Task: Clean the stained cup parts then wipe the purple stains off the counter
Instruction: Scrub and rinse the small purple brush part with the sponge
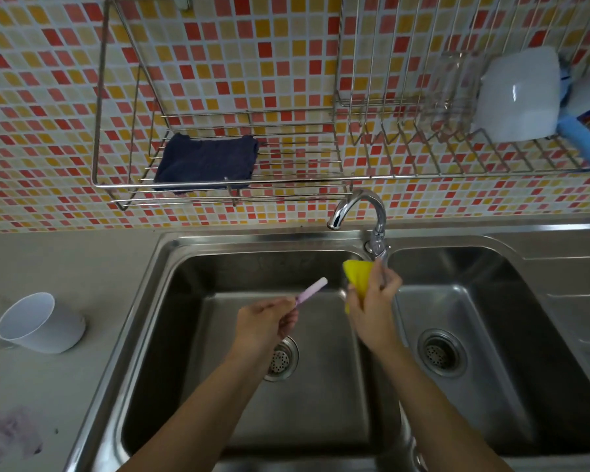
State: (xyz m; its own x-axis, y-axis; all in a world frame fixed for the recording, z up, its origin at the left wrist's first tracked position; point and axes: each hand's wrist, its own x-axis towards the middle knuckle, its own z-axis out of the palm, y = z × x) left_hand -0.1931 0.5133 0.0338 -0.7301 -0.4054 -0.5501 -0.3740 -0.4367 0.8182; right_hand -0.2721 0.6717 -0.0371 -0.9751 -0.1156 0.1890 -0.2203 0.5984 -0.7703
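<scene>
Over the left sink basin, my left hand pinches a thin pale purple straw that points up and to the right. My right hand grips a yellow sponge just below the faucet, and its fingers touch the faucet's lever. A white cup lies tilted on the counter left of the sink. Purple stains smear the counter at the bottom left.
A dark blue cloth lies in the wire wall rack above the sink. A white bowl and a clear glass sit in the dish rack at the right. The right basin has a drain.
</scene>
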